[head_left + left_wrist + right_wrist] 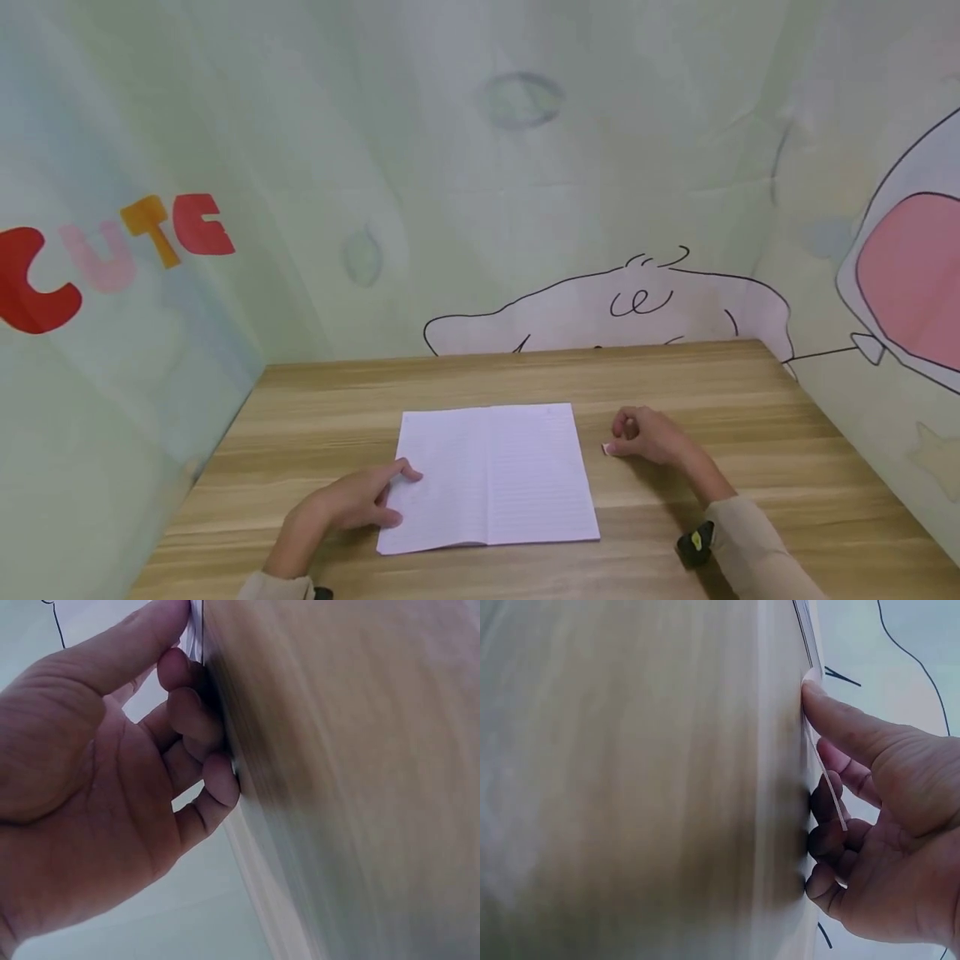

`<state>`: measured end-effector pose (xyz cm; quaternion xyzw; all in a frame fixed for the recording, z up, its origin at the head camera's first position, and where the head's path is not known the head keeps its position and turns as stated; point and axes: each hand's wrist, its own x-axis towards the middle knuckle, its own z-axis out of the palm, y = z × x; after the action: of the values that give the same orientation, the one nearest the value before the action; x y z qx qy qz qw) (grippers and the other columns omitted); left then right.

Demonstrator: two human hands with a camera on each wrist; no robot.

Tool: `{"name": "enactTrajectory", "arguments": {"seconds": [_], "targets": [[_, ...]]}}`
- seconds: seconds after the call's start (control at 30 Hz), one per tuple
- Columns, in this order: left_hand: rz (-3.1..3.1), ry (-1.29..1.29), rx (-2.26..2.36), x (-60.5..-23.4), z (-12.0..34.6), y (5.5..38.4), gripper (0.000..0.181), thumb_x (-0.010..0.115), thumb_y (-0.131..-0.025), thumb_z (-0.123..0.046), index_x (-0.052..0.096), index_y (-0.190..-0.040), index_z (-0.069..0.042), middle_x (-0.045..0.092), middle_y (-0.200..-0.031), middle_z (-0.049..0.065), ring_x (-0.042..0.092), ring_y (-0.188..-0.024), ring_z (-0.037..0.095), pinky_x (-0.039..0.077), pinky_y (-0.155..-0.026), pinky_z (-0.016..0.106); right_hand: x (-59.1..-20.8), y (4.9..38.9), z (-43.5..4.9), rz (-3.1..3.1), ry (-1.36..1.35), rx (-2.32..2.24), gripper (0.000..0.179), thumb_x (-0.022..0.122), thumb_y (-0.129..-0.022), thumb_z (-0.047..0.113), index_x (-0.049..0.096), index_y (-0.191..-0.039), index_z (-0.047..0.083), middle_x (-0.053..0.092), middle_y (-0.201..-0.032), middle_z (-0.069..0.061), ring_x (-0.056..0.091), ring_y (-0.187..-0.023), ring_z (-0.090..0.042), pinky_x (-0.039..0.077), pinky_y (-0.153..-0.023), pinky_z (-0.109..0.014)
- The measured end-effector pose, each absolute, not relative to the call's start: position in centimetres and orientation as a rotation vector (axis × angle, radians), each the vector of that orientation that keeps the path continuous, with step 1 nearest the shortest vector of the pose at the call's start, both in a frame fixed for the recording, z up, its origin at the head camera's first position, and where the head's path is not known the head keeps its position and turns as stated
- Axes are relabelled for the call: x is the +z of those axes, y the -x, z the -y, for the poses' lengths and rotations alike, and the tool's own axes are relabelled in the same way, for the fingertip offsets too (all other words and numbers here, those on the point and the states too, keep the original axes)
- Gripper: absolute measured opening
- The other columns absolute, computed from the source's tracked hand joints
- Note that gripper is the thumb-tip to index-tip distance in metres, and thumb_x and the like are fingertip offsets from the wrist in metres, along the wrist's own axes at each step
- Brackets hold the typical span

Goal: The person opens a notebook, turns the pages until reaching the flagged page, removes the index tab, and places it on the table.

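An open notebook (536, 483) with white, lined pages lies flat on the wooden table. My left hand (352, 498) rests at its left edge, the thumb and index finger touching the left page. In the left wrist view, the other fingers of that hand (112, 765) are loosely bent against the tabletop. To the right of the notebook, my right hand (651, 437) pinches a small, thin white slip (607, 449) close to the table. Seen edge-on, the slip (829, 780) runs between the thumb and fingers of the right hand (900, 817); its face is hidden.
The wooden table (337, 387) meets a pale printed curtain (450, 208) at the back and sides. A dark wrist strap (695, 543) sits by the right sleeve (753, 546).
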<state>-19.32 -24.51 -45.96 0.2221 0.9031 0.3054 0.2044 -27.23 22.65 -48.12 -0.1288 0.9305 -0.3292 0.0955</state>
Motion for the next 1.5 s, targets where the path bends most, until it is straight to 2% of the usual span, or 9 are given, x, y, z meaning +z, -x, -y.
{"name": "enactTrajectory", "arguments": {"seconds": [0.27,0.53,0.6,0.7,0.8,0.87,1.07,1.33,1.5], "targets": [[-2.518,-0.607,0.852,-45.9,24.6,19.1,0.047,0.077,-0.087,-0.010,0.057,-0.129,-0.016,0.046,-0.069,-0.001,0.042,-0.059,0.010,0.036,-0.056,0.024,-48.4,27.2,-22.3,-2.765,0.360,-0.969,0.034,0.084,-0.082,0.030,0.057,-0.085,0.009,0.053,-0.079,-0.002,0.048,-0.074,-0.018,0.039,-0.066,-0.033],[-2.528,-0.647,0.840,-46.2,24.4,19.0,0.047,0.078,-0.085,-0.009,0.058,-0.127,-0.017,0.047,-0.067,-0.002,0.042,-0.058,0.008,0.036,-0.055,0.024,-49.2,26.9,-22.5,-2.798,0.412,-0.983,0.042,0.087,-0.077,0.030,0.052,-0.080,0.008,0.047,-0.074,-0.001,0.045,-0.071,-0.017,0.037,-0.063,-0.030],[-2.525,-0.647,0.837,-46.2,24.4,19.1,0.047,0.078,-0.085,-0.009,0.058,-0.127,-0.017,0.047,-0.067,-0.002,0.042,-0.057,0.008,0.036,-0.054,0.024,-49.5,26.9,-22.6,-2.815,0.426,-0.966,0.042,0.088,-0.076,0.031,0.055,-0.086,0.007,0.049,-0.078,-0.003,0.046,-0.074,-0.018,0.038,-0.066,-0.031],[-2.518,-0.628,0.837,-46.1,24.3,19.2,0.047,0.078,-0.085,-0.009,0.059,-0.126,-0.018,0.047,-0.068,-0.001,0.042,-0.058,0.009,0.036,-0.054,0.024,-49.7,27.0,-22.7,-2.837,0.427,-0.920,0.054,0.088,-0.075,0.035,0.061,-0.112,0.006,0.053,-0.091,-0.008,0.047,-0.082,-0.022,0.041,-0.073,-0.037],[-2.518,-0.610,0.836,-46.0,24.3,19.3,0.046,0.078,-0.085,-0.009,0.059,-0.126,-0.018,0.048,-0.069,0.000,0.043,-0.059,0.011,0.035,-0.054,0.024,-49.6,27.1,-22.7,-2.848,0.437,-0.882,0.083,0.088,-0.075,0.039,0.050,-0.142,0.009,0.052,-0.100,-0.013,0.046,-0.088,-0.025,0.042,-0.078,-0.043],[-2.520,-0.605,0.836,-45.9,24.3,19.4,0.046,0.078,-0.085,-0.009,0.059,-0.126,-0.018,0.048,-0.069,0.000,0.043,-0.059,0.011,0.035,-0.054,0.024,-49.5,27.2,-22.7,-2.853,0.435,-0.868,0.094,0.087,-0.075,0.041,0.042,-0.150,0.008,0.052,-0.100,-0.014,0.046,-0.088,-0.026,0.042,-0.078,-0.044],[-2.517,-0.637,0.848,-46.1,24.4,19.4,0.046,0.078,-0.084,-0.008,0.059,-0.125,-0.017,0.048,-0.068,-0.002,0.043,-0.059,0.008,0.037,-0.056,0.024,-49.0,27.2,-22.4,-2.846,0.449,-0.841,0.096,0.087,-0.075,0.041,0.041,-0.151,0.005,0.056,-0.115,-0.026,0.051,-0.098,-0.031,0.044,-0.089,-0.052],[-2.512,-0.675,0.886,-46.6,24.7,19.0,0.047,0.077,-0.084,-0.006,0.058,-0.125,-0.017,0.047,-0.067,-0.004,0.042,-0.057,0.005,0.036,-0.054,0.022,-48.6,27.5,-22.0,-2.817,0.386,-0.807,0.092,0.084,-0.078,0.043,0.042,-0.151,0.006,0.046,-0.133,-0.040,0.050,-0.118,-0.044,0.039,-0.100,-0.063],[-2.521,-0.675,0.898,-46.4,24.8,19.1,0.047,0.077,-0.084,-0.006,0.057,-0.125,-0.018,0.047,-0.069,-0.002,0.042,-0.059,0.006,0.037,-0.056,0.023,-48.1,28.0,-21.8,-2.833,0.376,-0.747,0.092,0.084,-0.078,0.044,0.043,-0.151,0.006,0.047,-0.132,-0.038,0.052,-0.113,-0.040,0.041,-0.099,-0.062]]}}
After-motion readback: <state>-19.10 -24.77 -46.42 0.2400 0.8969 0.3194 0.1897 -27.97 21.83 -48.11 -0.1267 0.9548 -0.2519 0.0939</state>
